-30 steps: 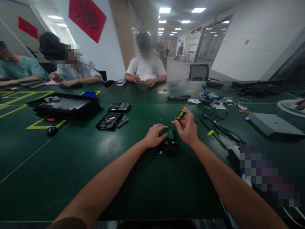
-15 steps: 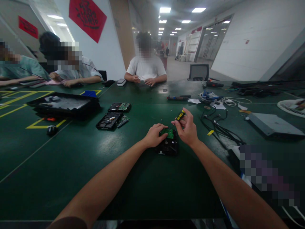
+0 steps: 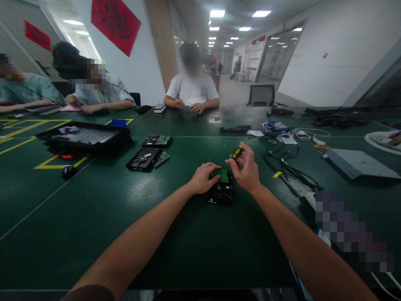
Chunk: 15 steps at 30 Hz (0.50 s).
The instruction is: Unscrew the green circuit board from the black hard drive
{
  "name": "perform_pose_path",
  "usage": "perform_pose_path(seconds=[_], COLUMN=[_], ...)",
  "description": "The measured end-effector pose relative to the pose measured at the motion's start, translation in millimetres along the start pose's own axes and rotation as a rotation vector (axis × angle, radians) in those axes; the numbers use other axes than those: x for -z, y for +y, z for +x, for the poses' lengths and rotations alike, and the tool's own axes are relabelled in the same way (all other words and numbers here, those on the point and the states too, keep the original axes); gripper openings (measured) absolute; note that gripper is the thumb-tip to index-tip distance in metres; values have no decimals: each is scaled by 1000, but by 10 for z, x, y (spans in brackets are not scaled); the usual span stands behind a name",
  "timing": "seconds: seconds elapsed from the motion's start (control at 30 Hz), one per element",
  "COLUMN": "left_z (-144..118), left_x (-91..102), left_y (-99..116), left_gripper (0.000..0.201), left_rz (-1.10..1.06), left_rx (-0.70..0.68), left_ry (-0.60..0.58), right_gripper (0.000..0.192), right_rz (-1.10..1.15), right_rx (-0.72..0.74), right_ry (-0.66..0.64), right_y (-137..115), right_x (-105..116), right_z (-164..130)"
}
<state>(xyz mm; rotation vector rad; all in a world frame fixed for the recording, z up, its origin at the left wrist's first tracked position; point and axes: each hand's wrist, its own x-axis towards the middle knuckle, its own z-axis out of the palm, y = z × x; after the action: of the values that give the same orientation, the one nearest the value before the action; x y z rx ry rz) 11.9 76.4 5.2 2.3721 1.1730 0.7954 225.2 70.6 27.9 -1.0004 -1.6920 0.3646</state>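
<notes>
A black hard drive (image 3: 222,195) lies on the green table in front of me, its green circuit board (image 3: 223,176) facing up. My left hand (image 3: 203,179) grips the drive from the left, with thumb and fingers over the board. In my right hand (image 3: 247,172) is a yellow-and-black screwdriver (image 3: 238,152), held tilted in closed fingers. Its thin shaft points down toward the board's upper right; whether the tip touches a screw is too small to tell. A few tiny bits (image 3: 213,157), perhaps screws, lie just beyond the drive.
To the left are another opened drive (image 3: 142,159), a loose circuit board (image 3: 162,159) and a large black tray (image 3: 84,140). Black cables (image 3: 291,173) and a grey metal box (image 3: 363,163) lie to the right. A person (image 3: 191,90) sits across the table, others at far left.
</notes>
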Motion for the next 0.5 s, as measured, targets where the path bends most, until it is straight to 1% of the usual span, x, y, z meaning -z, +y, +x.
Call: perform_pose_path(seconds=[0.2, 0.4, 0.5], left_z=[-3, -3, -4], left_x=[-4, -3, 3], left_y=[-15, -14, -14], left_gripper=[44, 44, 44], left_rz=[-9, -2, -3], left_rx=[-19, -9, -9], left_ry=[10, 5, -1], right_gripper=[74, 72, 72], right_rz=[-46, -47, -47], right_rx=[0, 22, 14], right_ry=[-11, -35, -20], right_y=[16, -30, -33], right_x=[0, -12, -10], right_z=[8, 6, 6])
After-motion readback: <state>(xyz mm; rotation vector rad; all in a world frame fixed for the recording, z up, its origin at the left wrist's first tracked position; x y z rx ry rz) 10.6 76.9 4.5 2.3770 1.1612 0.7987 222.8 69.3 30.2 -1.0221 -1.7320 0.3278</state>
